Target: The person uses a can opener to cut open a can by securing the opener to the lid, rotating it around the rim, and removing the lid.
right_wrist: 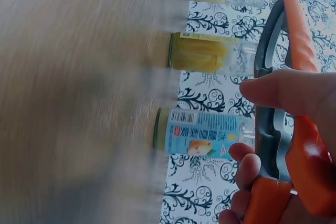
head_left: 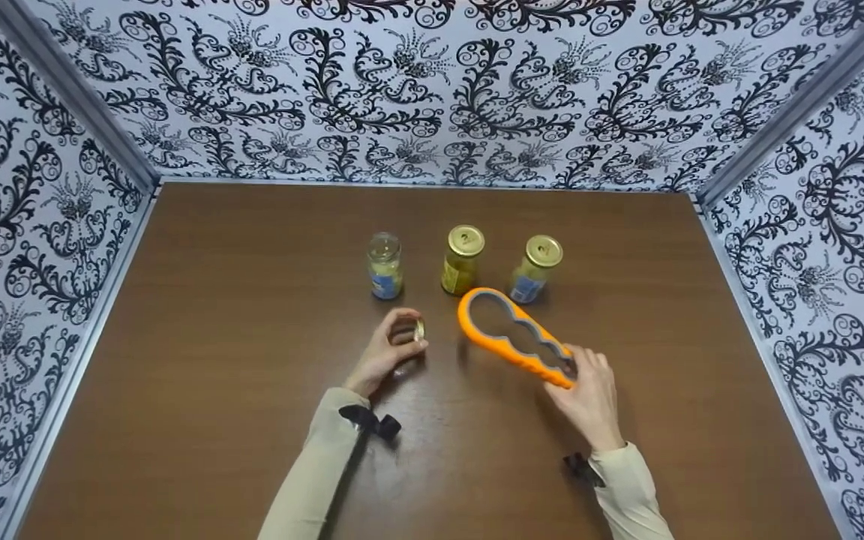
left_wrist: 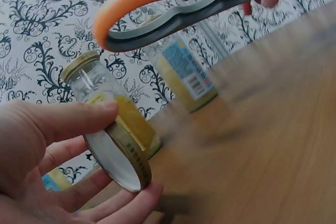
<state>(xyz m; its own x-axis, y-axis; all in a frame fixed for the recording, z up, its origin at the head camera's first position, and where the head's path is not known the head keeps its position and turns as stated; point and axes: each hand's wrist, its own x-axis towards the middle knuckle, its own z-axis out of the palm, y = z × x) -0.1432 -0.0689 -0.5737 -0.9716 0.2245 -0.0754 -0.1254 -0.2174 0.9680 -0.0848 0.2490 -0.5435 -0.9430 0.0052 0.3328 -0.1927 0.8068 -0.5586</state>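
Observation:
My left hand [head_left: 391, 349] pinches a gold jar lid [left_wrist: 122, 156] by its rim, thumb on one edge and fingertips on the other, its white inside showing. The orange jar opener [head_left: 507, 337], lined with grey scalloped rubber, is gripped at its handle end by my right hand [head_left: 588, 390], above the table. Behind the left hand stands a lidless glass jar [head_left: 385, 266] with a blue label. A gold-lidded jar of yellow fruit [head_left: 463, 259] stands in the middle. To its right is another gold-lidded jar [head_left: 535, 268] with a blue label, just beyond the opener.
All three jars stand upright in a row on the brown wooden table [head_left: 252, 300]. Patterned black-and-white panels [head_left: 417, 90] enclose the back and both sides, with grey metal strips at the corners.

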